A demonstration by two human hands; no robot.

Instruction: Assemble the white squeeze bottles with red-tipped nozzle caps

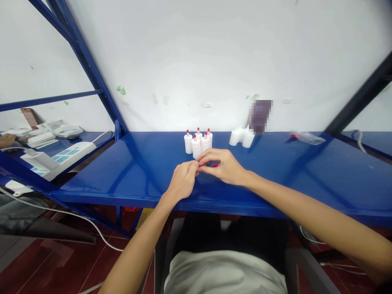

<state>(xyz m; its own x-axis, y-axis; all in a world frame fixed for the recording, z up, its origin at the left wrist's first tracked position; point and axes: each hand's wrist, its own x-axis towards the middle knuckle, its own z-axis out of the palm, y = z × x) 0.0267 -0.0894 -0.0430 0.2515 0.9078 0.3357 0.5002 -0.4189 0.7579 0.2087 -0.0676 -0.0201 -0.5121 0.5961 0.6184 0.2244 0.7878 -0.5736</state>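
My left hand [184, 178] and my right hand [226, 165] meet just above the blue table, their fingertips together. A small red piece [200, 165] shows between the fingertips of my right hand, whose thumb and forefinger are pinched. The fingers of my left hand are curled closed, and what they hold is hidden. More small red pieces [215, 165] show beneath the arch of my right hand. Right behind the hands stands a group of several white squeeze bottles [196, 148] with red-tipped nozzles, all upright.
On the blue table [147, 163], white bottles without red tips [241, 136] stand back right, before a blurred dark object [261, 116]. A clear plastic bag [309, 137] with something red lies farther right. Blue frame posts [88, 61] rise left; a power strip [67, 159] lies beyond.
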